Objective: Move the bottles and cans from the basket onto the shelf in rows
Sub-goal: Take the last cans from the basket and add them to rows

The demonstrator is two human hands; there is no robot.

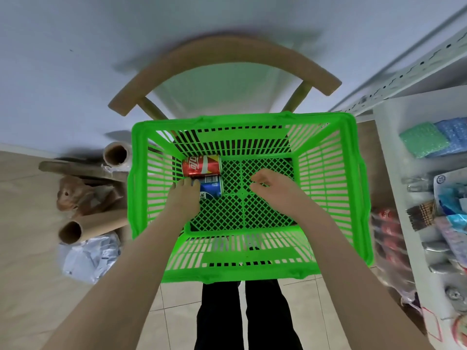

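I'm reaching into the bright green slatted plastic basket (pixel 240 272), which sits on the seat of a curved-back wooden chair (pixel 227 54). My left hand (pixel 183 198) is down at the blue aluminium drinks can (pixel 211 189). Its fingertips meet the can's left end, but I can't tell whether they have closed round it. My right hand (pixel 274 188) hovers over the bare mesh floor, its fingers loosely curled and holding nothing I can see.

Both cans lie on their sides, touching, in the far-left corner. The red aluminium cola can (pixel 201 165) is wedged between the blue one and the back wall. I'd wrap the blue can round its middle, not pinch its end, and lift it straight up so the red one doesn't roll. My right hand could then cross for the red can.

Nothing else shows in the basket. The white metal shelf unit (pixel 394 152) stands just to the right, its top tier holding packets and clips. A blurred row of red-labelled dark bottles (pixel 386 236) fills a lower tier, and I'd set the cans upright there
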